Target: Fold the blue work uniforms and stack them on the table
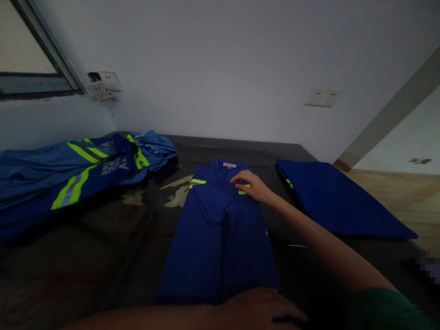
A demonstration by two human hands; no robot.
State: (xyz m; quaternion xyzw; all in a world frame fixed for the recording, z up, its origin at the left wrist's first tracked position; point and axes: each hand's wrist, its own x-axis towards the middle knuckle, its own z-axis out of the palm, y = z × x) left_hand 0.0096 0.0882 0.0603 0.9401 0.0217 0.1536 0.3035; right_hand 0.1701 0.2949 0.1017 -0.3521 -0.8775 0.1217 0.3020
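Note:
A blue work shirt [220, 229] with neon-yellow reflective strips lies lengthwise on the dark table [113, 256], its sides folded inward and its collar toward the wall. My right hand [250, 184] reaches far forward and rests flat on the shirt's upper right part, near the collar, fingers stretched out. My left hand [257, 309] lies at the shirt's near hem, at the bottom of the view, palm down on the cloth; its fingers look flat but are only partly visible.
A heap of blue garments [75, 174] with yellow and grey strips lies at the left. A folded blue garment [337, 197] sits at the right of the table. Wall sockets [321, 97] and a window [30, 68] are behind. Wooden floor [405, 197] shows at the right.

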